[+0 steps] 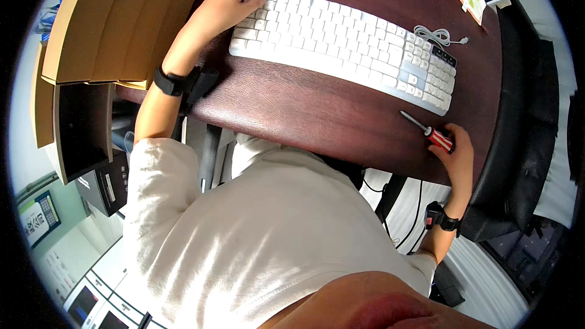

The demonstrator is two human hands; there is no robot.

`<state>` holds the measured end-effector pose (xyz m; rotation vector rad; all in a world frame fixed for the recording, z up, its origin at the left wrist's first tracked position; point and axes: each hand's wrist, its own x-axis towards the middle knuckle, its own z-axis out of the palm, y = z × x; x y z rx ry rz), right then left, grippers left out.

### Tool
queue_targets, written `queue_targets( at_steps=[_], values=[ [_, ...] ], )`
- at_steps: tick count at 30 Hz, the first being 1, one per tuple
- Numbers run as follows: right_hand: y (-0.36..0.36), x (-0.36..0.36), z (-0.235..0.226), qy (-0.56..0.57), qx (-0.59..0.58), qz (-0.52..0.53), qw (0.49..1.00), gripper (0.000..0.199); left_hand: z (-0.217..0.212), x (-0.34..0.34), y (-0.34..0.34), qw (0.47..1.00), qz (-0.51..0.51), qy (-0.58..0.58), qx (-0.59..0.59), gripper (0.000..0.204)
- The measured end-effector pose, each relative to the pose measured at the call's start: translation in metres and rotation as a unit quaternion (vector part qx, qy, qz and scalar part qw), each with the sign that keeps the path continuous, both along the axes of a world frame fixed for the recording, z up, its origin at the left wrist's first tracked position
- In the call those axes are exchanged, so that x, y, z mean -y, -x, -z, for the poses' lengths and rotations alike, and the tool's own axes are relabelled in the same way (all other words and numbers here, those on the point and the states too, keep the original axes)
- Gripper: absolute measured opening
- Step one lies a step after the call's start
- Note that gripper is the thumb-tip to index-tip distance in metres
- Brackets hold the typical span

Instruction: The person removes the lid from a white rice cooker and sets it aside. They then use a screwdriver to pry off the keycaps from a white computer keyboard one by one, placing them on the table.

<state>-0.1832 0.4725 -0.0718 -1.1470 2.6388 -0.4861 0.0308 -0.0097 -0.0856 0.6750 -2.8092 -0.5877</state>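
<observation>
— Left hand (224, 3): laid flat over the upper-left corner of the white keyboard (344, 49), fingers spread on the keys, pinning that end down. Right hand (457, 152): curled around the red-and-white striped handle of a screwdriver (434, 134), near the front-right edge of the tabletop (292, 109).

— Tip on anything yet?

— No. Shaft pointing up-left toward the keyboard's right end, tip just short of it, resting low over the dark wood. Looks like the pick-up-the-tool stage: keyboard steadied, driver gripped, not yet applied.

— And next, judging by that?

— Probably calls for lifting the driver and bringing the tip to the keyboard, while holding the board firm with the other hand. Keys face up, though, so no screws in sight; may need flipping first.

— Keyboard itself?

— Full-size, white, pale keys, number pad at the right with a dark strip above it. Lying diagonally across the tabletop, white cable (436, 36) bundled loosely behind its right end, unplugged. Appears intact, no keys missing.
</observation>
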Motion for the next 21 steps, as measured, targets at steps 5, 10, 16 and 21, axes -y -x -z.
queue_targets(
  at_steps=[5, 10, 16, 21],
  values=[
    [0.003, -0.015, -0.010, -0.020, 0.121, 0.021, 0.992, 0.029, 0.009, 0.017, 0.006, 0.997, 0.066, -0.029, 0.018, 0.047],
    [0.061, 0.011, -0.014, 0.113, 0.062, -0.011, 0.992, 0.019, 0.008, 0.025, -0.004, 0.987, 0.053, -0.153, 0.008, 0.037],
    [0.145, 0.107, 0.020, 0.169, 0.165, -0.017, 0.972, 0.024, -0.001, 0.041, -0.003, 0.954, 0.075, -0.290, 0.022, 0.030],
    [0.155, 0.107, 0.018, 0.133, 0.286, -0.016, 0.949, 0.021, 0.002, 0.044, -0.007, 0.933, 0.097, -0.347, 0.011, 0.027]
  ],
)
